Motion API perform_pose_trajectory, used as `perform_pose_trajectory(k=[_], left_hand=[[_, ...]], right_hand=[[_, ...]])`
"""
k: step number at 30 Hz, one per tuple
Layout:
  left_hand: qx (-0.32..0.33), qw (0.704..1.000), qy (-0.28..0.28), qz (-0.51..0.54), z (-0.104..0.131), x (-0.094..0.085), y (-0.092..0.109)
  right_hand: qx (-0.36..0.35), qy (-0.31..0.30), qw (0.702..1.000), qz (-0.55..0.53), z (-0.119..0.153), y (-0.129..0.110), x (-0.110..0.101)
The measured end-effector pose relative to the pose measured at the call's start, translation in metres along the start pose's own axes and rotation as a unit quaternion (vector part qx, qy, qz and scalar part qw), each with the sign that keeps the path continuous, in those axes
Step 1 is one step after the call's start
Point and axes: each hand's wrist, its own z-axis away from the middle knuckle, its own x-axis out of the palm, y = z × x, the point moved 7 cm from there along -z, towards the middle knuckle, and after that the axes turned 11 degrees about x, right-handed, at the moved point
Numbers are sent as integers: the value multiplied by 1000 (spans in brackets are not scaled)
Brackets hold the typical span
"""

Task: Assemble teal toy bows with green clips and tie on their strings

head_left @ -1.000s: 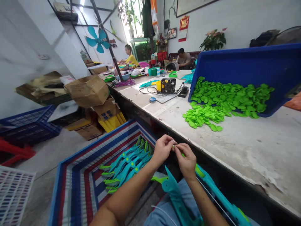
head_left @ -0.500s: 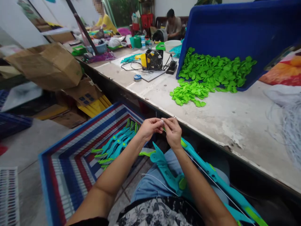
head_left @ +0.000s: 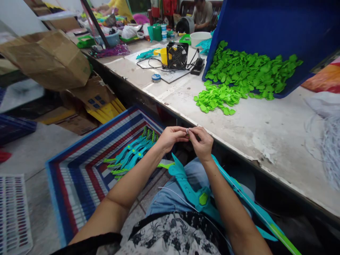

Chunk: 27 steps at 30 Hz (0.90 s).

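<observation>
My left hand and my right hand meet fingertip to fingertip just below the table's front edge, both pinching a thin white string at the tip of a teal toy bow. The bow lies across my lap, with a green part at its middle and a limb running down to the lower right. More white string trails along that limb.
A striped woven bag on the floor to my left holds several finished teal bows. On the table a tipped blue bin spills green plastic pieces. A small black fan, cardboard boxes and other people lie beyond.
The view has tilted down and nearer to the table. My hands stay together on the string at the bow's tip and have risen slightly toward the table edge.
</observation>
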Motion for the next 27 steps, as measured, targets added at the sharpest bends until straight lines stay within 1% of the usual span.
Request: perform_pose_trajectory(k=[3,6,10,12,14,16,19,22,24,25,27], left_hand=[[28,994,-23,-103,0,0,4],[50,982,-35,-177,-1,1,5],[99,960,-7,-263,-1,-1,10],[109,952,-12,-286,1,0,11],[96,952,-37,-289,3,1,9],[92,949,-63,-296,5,2,7],[126,925,-85,-349,8,1,4],[169,884,-81,-428,11,-3,-4],[175,866,-71,-462,11,-6,-13],[174,865,-66,-465,11,-8,-17],[174,876,-60,-446,12,-10,-21]], right_hand=[[-8,-9,999,41,2,-1,0],[-7,-7,998,61,5,-1,0],[9,0,999,47,10,4,-3],[8,-7,999,33,13,7,-3],[-6,-20,999,36,17,8,-2],[-28,-27,997,62,22,9,-1],[-52,-26,991,124,27,13,2],[-51,-10,984,173,32,19,5],[-48,5,981,188,35,23,8],[-47,8,980,192,37,24,9],[-38,8,981,192,40,29,13]])
